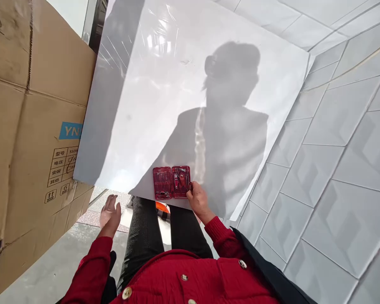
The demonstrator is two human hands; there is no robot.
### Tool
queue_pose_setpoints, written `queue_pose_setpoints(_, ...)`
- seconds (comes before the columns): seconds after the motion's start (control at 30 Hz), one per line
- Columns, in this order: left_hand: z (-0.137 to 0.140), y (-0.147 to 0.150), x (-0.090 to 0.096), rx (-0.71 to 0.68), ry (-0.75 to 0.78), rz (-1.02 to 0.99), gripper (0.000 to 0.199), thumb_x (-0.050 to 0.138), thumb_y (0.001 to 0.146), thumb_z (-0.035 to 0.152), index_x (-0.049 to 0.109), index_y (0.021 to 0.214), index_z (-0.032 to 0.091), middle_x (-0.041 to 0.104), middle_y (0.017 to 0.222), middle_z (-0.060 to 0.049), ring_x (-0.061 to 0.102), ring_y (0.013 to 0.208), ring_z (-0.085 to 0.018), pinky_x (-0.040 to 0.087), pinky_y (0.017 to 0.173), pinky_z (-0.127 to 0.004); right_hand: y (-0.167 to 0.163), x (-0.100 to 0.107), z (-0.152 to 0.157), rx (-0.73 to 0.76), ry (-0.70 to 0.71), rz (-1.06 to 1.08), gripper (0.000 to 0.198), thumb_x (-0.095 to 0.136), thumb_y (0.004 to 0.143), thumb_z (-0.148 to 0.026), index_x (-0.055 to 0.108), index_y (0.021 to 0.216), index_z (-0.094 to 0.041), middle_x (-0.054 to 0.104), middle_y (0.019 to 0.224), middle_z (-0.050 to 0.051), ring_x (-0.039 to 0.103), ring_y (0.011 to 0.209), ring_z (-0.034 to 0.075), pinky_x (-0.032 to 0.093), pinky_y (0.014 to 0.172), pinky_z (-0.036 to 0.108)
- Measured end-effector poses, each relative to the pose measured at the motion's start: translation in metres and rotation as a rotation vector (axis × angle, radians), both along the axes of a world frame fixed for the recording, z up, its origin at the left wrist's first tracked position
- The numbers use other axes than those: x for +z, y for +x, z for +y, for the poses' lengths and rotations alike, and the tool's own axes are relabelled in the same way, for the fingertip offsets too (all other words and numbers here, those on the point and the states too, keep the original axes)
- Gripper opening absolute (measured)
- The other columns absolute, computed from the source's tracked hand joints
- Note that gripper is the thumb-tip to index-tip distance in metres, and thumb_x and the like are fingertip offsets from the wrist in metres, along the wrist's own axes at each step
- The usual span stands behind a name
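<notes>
The right hand (197,199) reached forward from a red sleeve, fingers curled onto the right edge of an open red tool case (172,182) lying at the near edge of the white worktop (164,84). The left hand (110,212) hung open and empty, fingers spread, low at the near left beside a cardboard box (28,126).

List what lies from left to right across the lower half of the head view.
Cardboard box → left hand, open and empty → open red manicure case on the white sheet → right hand at the case's right edge → grey tiled surface.
</notes>
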State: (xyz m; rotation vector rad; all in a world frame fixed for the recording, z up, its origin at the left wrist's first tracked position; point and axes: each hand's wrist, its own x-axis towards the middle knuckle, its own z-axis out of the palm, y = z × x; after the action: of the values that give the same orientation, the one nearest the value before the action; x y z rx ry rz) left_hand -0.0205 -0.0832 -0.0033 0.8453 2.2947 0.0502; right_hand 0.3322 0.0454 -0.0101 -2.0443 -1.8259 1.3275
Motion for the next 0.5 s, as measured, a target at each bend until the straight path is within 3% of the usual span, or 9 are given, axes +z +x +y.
queue_pose_setpoints(0.1,-0.002,0.037,0.006,0.116,0.019,-0.092,0.044,0.045,0.096,0.041,0.074,0.117,0.015,0.075,0.129,-0.020,0.067,0.128,-0.038,0.050,0.114,-0.054,0.002,-0.001,0.001,-0.060,-0.041,0.014,0.005,0.046,0.082,-0.026,0.045,0.086,-0.025,0.052,0.074,-0.001,0.044,0.068,0.018,0.035,0.066,0.033)
queue_pose_setpoints(0.2,0.015,0.072,0.018,0.081,0.126,-0.322,0.039,0.054,0.094,0.052,0.078,0.110,0.026,0.081,0.116,-0.008,0.073,0.115,-0.029,0.053,0.110,-0.041,0.001,-0.004,0.005,-0.119,-0.107,0.083,0.009,0.046,0.079,-0.028,0.047,0.087,-0.025,0.052,0.073,-0.002,0.044,0.067,0.018,0.036,0.065,0.032)
queue_pose_setpoints(0.3,0.031,0.094,0.024,0.154,0.133,-0.471,0.045,0.055,0.093,0.059,0.079,0.106,0.024,0.082,0.106,-0.009,0.076,0.101,-0.029,0.058,0.097,-0.040,-0.001,-0.010,0.008,-0.177,-0.209,0.172,0.016,0.045,0.075,-0.027,0.049,0.090,-0.025,0.051,0.071,-0.004,0.043,0.065,0.017,0.037,0.063,0.032)
queue_pose_setpoints(0.4,0.035,0.101,0.018,0.312,0.018,-0.654,0.050,0.068,0.080,0.068,0.078,0.096,0.021,0.081,0.095,-0.010,0.077,0.095,-0.031,0.060,0.089,-0.042,-0.003,-0.017,0.008,-0.222,-0.279,0.263,0.019,0.046,0.074,-0.027,0.051,0.092,-0.024,0.054,0.076,-0.002,0.046,0.069,0.018,0.043,0.065,0.032)
queue_pose_setpoints(0.5,0.033,0.101,0.008,0.568,-0.021,-0.861,0.067,0.085,0.065,0.068,0.076,0.108,0.017,0.081,0.105,-0.014,0.076,0.106,-0.035,0.062,0.091,-0.047,-0.009,-0.020,0.004,-0.256,-0.287,0.323,0.018,0.048,0.073,-0.028,0.050,0.090,-0.025,0.056,0.080,-0.001,0.049,0.073,0.018,0.048,0.069,0.033)
